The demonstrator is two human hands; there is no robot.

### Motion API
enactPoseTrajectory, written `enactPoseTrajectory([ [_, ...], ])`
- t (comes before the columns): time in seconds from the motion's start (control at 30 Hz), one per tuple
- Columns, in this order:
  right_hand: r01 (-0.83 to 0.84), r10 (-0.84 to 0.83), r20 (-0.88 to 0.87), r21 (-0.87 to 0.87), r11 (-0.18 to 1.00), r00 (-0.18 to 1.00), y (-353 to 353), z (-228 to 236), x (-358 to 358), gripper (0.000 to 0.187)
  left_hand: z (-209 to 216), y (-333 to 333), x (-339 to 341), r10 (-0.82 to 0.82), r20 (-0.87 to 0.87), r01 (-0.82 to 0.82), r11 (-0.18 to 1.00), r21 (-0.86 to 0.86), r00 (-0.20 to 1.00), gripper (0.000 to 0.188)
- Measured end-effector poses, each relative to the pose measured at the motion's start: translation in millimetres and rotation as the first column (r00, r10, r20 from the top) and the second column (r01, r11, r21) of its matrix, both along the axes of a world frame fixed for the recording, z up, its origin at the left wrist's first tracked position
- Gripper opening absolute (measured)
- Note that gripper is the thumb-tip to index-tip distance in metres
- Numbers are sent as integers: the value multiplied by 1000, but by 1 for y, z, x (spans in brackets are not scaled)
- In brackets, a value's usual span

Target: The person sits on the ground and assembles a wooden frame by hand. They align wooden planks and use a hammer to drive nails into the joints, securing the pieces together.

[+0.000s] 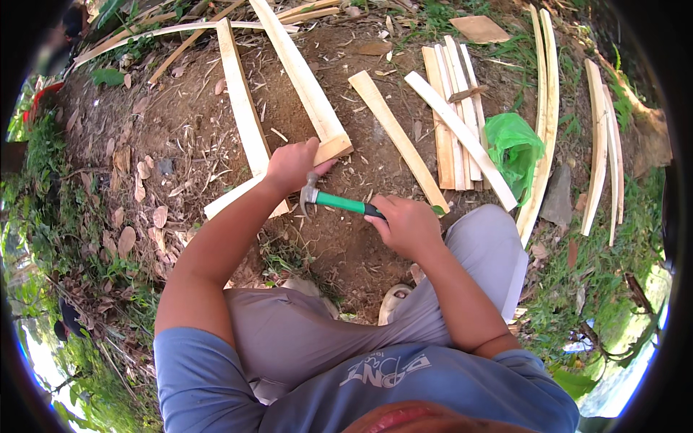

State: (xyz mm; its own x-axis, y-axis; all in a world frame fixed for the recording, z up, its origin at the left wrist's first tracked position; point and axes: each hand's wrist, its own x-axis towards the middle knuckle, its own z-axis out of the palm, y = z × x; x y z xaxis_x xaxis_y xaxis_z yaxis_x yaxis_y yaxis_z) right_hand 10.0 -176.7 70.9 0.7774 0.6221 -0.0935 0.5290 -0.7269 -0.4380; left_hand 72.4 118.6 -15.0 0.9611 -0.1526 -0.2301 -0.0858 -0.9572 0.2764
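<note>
On bare brown soil (354, 249), the left hand (291, 166) has its fingers curled over the near end of a long pale timber (299, 68), by a short wood end (333, 149) that sits across it at a corner; whether a nail is there I cannot tell. The right hand (408, 222) has its fingers clenched around the black grip of a claw hammer (339, 202), whose green shaft points left and whose metal head lies right beside the left wrist, touching or just apart, I cannot say which. A second timber (242, 101) stretches away to the left of the first, its near end partly behind the left forearm. The likeliest trouble is a bruised hand: with the hammer head this close to the left fingers, a short or crooked swing could land on skin instead of wood. The claw, turned toward the near side, could also scrape the forearm if the wrist rolled. The soil looks loose and uneven, so a blow might make the corner rock or twist out of square, and the narrow wood could split near its end if struck hard. Farther right, a loose slat (401, 137) lies near the right knee (485, 234), where a shift of the leg might knock it.
</note>
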Motion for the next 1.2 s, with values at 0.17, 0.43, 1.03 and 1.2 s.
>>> enactPoseTrajectory([
  [0.17,174,-173,70,-18,985,982,2,-5,8,25,-18,10,-3,-76,132,81,996,-32,988,65],
  [0.43,72,-75,58,39,997,995,-11,0,11,25,-3,1,0,-43,10,43,999,21,999,45],
  [1.03,-96,94,22,125,988,995,-11,2,14,29,1,-4,1,-5,14,5,1000,-8,1000,53],
  [1.2,147,-147,16,15,989,989,-8,1,20,27,-11,7,2,-51,40,52,999,-16,998,54],
])
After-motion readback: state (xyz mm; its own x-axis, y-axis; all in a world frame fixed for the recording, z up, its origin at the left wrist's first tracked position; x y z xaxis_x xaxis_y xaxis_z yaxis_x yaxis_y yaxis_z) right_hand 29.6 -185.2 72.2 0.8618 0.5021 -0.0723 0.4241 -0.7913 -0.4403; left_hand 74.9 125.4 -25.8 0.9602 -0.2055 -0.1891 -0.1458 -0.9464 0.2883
